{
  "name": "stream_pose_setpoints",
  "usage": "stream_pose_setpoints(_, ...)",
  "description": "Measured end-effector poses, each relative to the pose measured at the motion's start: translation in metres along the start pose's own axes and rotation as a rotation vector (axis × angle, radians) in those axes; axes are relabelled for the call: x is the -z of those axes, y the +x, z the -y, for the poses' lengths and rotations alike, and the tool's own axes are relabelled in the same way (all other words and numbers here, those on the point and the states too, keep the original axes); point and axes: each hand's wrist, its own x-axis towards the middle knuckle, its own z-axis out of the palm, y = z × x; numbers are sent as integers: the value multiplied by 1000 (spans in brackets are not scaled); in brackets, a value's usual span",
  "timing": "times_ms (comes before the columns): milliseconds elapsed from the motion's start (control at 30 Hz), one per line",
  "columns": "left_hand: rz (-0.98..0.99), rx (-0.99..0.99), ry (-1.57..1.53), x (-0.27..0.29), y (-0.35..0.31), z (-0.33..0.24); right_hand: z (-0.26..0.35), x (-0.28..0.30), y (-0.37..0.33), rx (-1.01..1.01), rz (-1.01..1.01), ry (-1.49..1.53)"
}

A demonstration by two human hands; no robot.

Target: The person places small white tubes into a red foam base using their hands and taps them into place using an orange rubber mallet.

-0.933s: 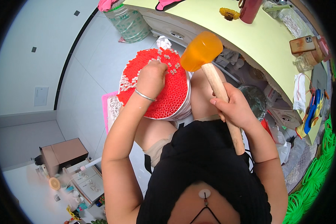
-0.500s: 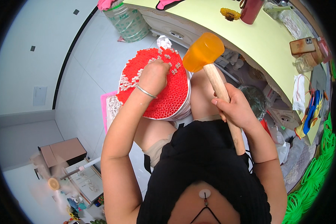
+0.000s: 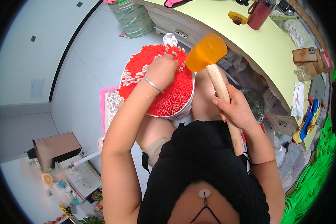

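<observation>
Red tube bundle [image 3: 171, 98]: located left of centre, at the person's thighs, with its round tube mouths directed upward. The tubes' length below the mouths was concealed; only part of a white-wrapped side showed, so the bundle's longer dimension could not be determined.

At the near left, the blades of a fan [image 3: 47, 179] were blurred and could not be made out. Farther right, a pink tray [image 3: 102, 112] of small white pieces stood beside the bundle, its right portion covered by the left forearm. White pegs [image 3: 128, 79] projected from the bundle's left and far portions. The left hand [image 3: 162, 72] was positioned over the bundle, fingers curled narrow; the fingertips were hidden beneath it, and whether they gripped a peg could not be determined. The same hand and forearm masked part of the bundle.

To the right, an orange-headed mallet [image 3: 218, 84] was raised clear of the bundle. Its handle axis ran from near right to far left, with the head at the far end, set crosswise to the handle. The right hand [image 3: 238, 106] was closed around the handle, several fingers obscured behind it. Beyond, a pale yellow table [image 3: 265, 48] was cut off at the far edge. At the near right, green cords [image 3: 313, 175] were cropped by the dark fisheye border.
</observation>
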Motion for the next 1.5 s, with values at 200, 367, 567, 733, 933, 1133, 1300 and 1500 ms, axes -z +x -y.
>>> stream_pose_setpoints(200,-146,31,-234,5,-14,6,12,-8,1,-16,41,-85)
stream_pose_setpoints(367,-575,341,-458,40,-72,25,50,-24,4,75,96,-205)
stream_pose_setpoints(567,-747,729,-680,27,-157,89,46,-27,27,304,10,-709)
stream_pose_setpoints(733,-665,1196,-492,-45,-285,160,67,-44,17,131,25,-671)
stream_pose_setpoints(933,-240,1332,-216,-148,-367,219,13,-43,34,334,-20,-781)
stream_pose_setpoints(1133,39,1359,-270,-195,-359,208,53,-56,4,135,-84,-195)
stream_pose_setpoints(1300,-189,1269,-176,-244,-369,212,54,-52,-1,149,-80,-77)
stream_pose_setpoints(1500,-112,1336,-218,-233,-340,204,30,-38,-12,18,-135,-130)
